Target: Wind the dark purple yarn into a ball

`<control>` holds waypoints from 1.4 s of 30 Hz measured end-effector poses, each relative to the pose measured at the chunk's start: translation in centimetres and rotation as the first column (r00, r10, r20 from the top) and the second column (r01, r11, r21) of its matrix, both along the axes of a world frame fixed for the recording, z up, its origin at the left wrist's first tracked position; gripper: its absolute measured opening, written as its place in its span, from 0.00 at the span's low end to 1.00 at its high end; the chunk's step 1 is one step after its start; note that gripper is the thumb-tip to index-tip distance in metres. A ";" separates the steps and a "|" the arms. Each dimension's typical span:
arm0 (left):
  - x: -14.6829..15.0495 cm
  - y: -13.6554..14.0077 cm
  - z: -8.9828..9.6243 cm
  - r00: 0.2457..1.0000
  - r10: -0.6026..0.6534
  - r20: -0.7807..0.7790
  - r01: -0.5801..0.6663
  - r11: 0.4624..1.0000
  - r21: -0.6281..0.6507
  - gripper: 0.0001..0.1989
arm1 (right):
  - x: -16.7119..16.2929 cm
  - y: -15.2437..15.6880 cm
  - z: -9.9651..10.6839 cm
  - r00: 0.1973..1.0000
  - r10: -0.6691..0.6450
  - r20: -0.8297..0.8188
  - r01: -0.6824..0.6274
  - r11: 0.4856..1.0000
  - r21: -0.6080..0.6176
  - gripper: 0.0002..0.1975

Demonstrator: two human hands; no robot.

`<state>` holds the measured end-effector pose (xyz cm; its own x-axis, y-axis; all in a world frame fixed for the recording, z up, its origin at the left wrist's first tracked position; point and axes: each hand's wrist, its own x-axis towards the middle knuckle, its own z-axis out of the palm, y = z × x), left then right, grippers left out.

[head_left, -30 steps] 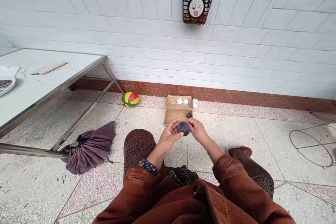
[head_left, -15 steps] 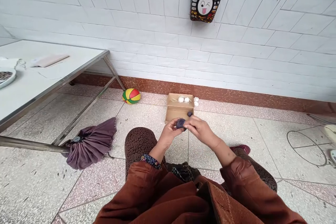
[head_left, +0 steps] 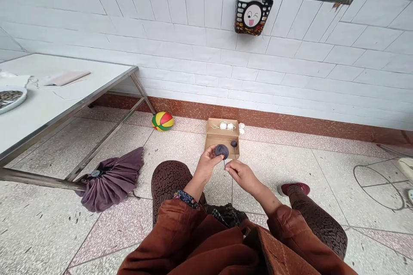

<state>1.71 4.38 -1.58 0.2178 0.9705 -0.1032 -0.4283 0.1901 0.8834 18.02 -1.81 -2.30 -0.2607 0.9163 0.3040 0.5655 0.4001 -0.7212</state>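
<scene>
My left hand (head_left: 207,163) holds a dark grey-purple ball of yarn (head_left: 221,151) between thumb and fingers. Below and to the right of it, my right hand (head_left: 239,173) pinches a strand of the same yarn (head_left: 224,163), which runs up to the ball. Another strand drops from a smaller dark yarn ball (head_left: 234,143) lying in the open cardboard box (head_left: 211,141) on the floor, down toward my right hand. White yarn balls (head_left: 226,125) with loose ends sit in the box's raised lid part. More white balls (head_left: 241,128) lie just right of the box.
A coloured ball (head_left: 162,121) and a folded purple umbrella (head_left: 112,180) lie on the floor by the white table (head_left: 106,66) at left. A black basket (head_left: 253,15) hangs from the window bars. At right is a wire ring frame (head_left: 377,184).
My right hand has moved down, away from the yarn ball, drawing a strand out. More of the ball now shows. The view has tilted slightly up, and my right leg has swung outward.
</scene>
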 end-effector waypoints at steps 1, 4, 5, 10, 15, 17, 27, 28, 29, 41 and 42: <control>0.0 0.3 -0.2 0.999 0.006 -0.040 -0.005 1.000 0.015 0.25 | -0.1 -0.2 0.9 0.999 0.039 0.004 -0.039 0.999 0.016 0.09; -0.2 0.6 -0.6 0.989 -0.070 -0.130 0.079 0.994 0.072 0.27 | 0.1 0.8 3.8 0.998 0.070 0.002 -0.070 0.994 0.089 0.08; -0.2 0.5 -0.5 0.982 -0.109 -0.155 0.124 0.988 0.089 0.27 | 0.4 1.4 4.6 0.998 0.062 0.003 -0.062 0.991 0.116 0.08; -0.1 -1.2 1.0 0.949 -0.289 -0.126 0.306 0.942 0.140 0.29 | 1.7 5.0 4.6 0.994 -0.097 -0.054 0.106 0.976 0.188 0.10; 0.3 -1.7 2.1 0.974 -0.220 0.056 0.213 0.971 0.112 0.28 | 1.3 4.4 -0.2 0.956 -0.255 -0.147 0.265 0.963 0.055 0.14; 0.3 -1.2 1.9 0.992 -0.117 0.043 0.114 0.991 0.072 0.25 | 0.6 2.7 -1.0 0.974 -0.189 -0.124 0.193 0.981 0.020 0.14; 0.4 -1.1 0.8 0.980 -0.167 -0.106 0.178 0.978 0.108 0.24 | 0.9 3.1 6.9 0.998 -0.008 -0.067 0.016 0.992 0.124 0.11; 0.5 -1.4 1.0 0.978 -0.195 -0.079 0.204 0.972 0.118 0.24 | 1.3 3.9 6.8 0.997 -0.036 -0.073 0.045 0.990 0.133 0.11; 0.6 -1.7 1.1 0.976 -0.215 -0.043 0.218 0.968 0.123 0.25 | 1.7 4.6 6.5 0.995 -0.060 -0.079 0.070 0.989 0.133 0.12; 0.8 -0.2 0.6 0.999 0.010 0.039 -0.009 0.999 -0.041 0.23 | 0.2 0.7 -1.0 0.999 0.019 -0.026 -0.020 0.999 -0.040 0.16; 0.8 -0.2 0.3 0.999 0.033 -0.007 -0.033 0.999 -0.023 0.24 | 0.0 0.1 -0.2 0.997 0.076 -0.005 -0.077 0.997 -0.027 0.15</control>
